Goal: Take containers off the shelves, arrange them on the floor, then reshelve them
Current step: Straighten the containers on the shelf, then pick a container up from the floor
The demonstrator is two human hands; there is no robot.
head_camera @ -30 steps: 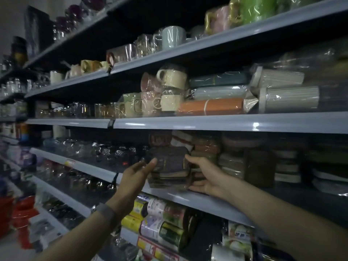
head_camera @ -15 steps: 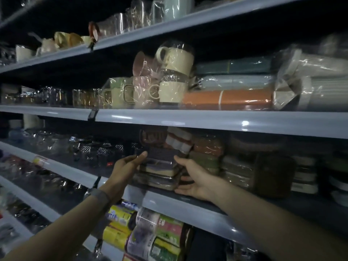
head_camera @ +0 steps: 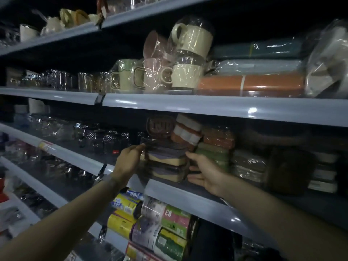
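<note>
A plastic-wrapped stack of flat lidded containers (head_camera: 165, 161), cream and dark purple, sits near the front of the middle grey shelf (head_camera: 188, 198). My left hand (head_camera: 129, 161) grips the stack's left edge, with the fingers curled round it. Against the stack's right side, my right hand (head_camera: 206, 173) presses with its thumb up and its fingers straight. More wrapped container stacks, orange, white and green (head_camera: 212, 151), crowd in behind and to the right.
The shelf above holds wrapped mugs (head_camera: 186, 59) and an orange roll (head_camera: 250, 84). Glassware (head_camera: 105, 138) fills the middle shelf's left part. Colourful rolls (head_camera: 150, 227) lie on the shelf below. Dark wrapped boxes (head_camera: 290, 170) stand at the right.
Both hands stay on the stack, which now rests a little further in on the shelf. The view has drawn closer and shifted left.
</note>
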